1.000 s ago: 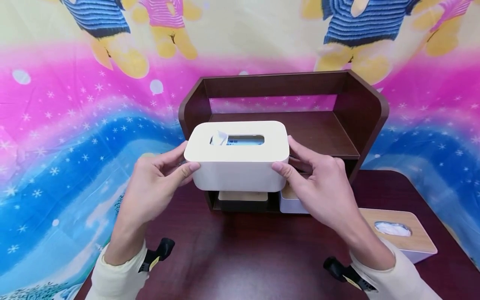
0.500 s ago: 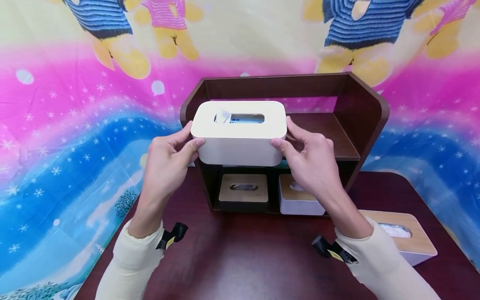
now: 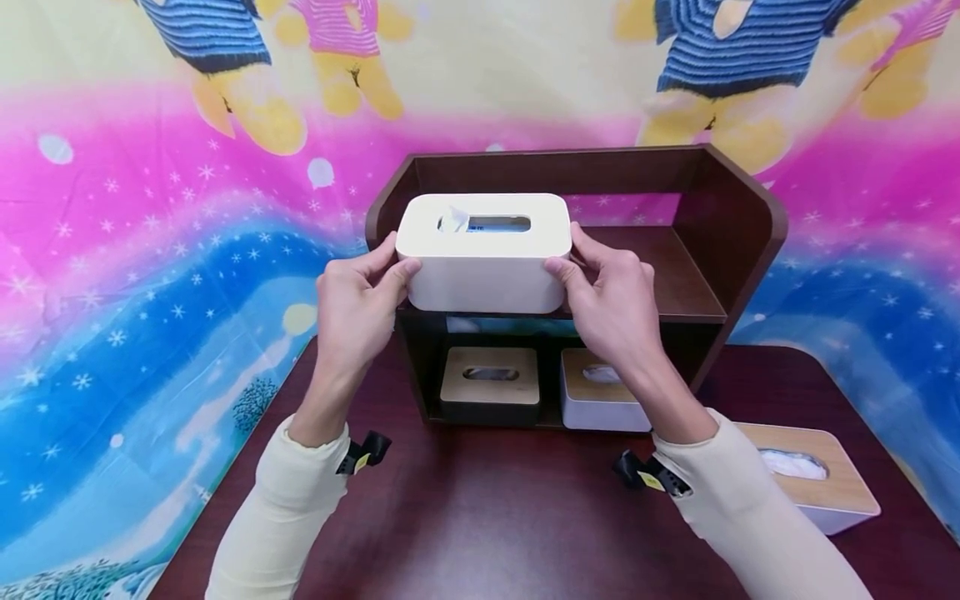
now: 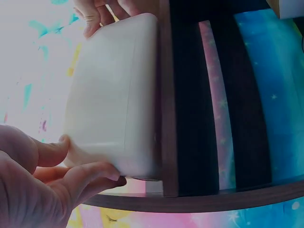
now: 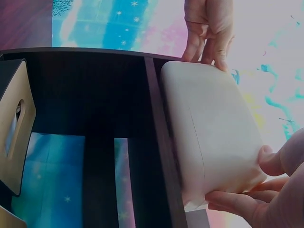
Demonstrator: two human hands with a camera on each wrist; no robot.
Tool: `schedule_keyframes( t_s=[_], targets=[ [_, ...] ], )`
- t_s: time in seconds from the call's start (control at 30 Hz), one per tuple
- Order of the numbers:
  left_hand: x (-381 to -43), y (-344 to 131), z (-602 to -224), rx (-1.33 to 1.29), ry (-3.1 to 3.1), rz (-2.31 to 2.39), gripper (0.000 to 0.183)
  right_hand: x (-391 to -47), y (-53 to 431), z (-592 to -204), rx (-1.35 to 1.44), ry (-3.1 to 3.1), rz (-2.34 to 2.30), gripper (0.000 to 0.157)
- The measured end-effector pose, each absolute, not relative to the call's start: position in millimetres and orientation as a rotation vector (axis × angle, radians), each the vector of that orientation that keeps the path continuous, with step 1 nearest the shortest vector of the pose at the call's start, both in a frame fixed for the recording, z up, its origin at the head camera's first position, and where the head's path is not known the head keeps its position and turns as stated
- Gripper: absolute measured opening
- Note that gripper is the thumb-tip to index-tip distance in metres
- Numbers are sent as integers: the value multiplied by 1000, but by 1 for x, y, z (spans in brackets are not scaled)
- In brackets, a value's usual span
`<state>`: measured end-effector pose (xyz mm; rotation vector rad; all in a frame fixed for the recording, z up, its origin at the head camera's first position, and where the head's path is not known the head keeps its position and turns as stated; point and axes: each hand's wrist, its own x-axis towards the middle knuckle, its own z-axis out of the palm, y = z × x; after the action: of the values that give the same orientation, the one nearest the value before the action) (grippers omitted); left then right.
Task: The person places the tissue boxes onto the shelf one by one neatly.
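A white tissue box with rounded corners is at the left part of the upper shelf. From its top slot a bit of tissue sticks up. My left hand grips its left end, thumb on the front face. The right hand holds the opposite end in the same way. Both wrist views put the box's underside right by the shelf board; whether it bears on the board I cannot tell.
In the dark wooden rack's lower level stand a black tissue box with a wooden lid and a white wooden-lidded tissue box. Another wooden-lidded tissue box lies at the table's right. A patterned cloth hangs behind.
Both hands have raised the white tissue box and moved it away from me, to the upper shelf. The black tissue box below has come into fuller view.
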<state>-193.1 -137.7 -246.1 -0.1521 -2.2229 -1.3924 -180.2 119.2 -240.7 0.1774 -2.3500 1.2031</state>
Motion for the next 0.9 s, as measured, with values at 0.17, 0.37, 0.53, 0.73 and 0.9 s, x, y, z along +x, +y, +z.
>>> schedule_keyframes(
  t_s=[0.17, 0.37, 0.53, 0.73, 0.9],
  targets=[
    [-201, -136, -249, -136, -2215, -1360, 48, -187, 118, -242, 169, -2368, 1203, 57],
    [-207, -134, -252, -121, -2215, -1293, 48, -195, 117, -243, 170, -2372, 1208, 58],
    [-209, -132, -249, -113, -2232, -1202, 47, -200, 118, -243, 166, -2361, 1184, 57],
    [-208, -130, -248, -99, -2254, -1197, 48, -202, 118, -244, 159, -2361, 1171, 57],
    [-207, -128, -249, -85, -2258, -1193, 49, -202, 119, -245, 159, -2371, 1173, 58]
  ],
)
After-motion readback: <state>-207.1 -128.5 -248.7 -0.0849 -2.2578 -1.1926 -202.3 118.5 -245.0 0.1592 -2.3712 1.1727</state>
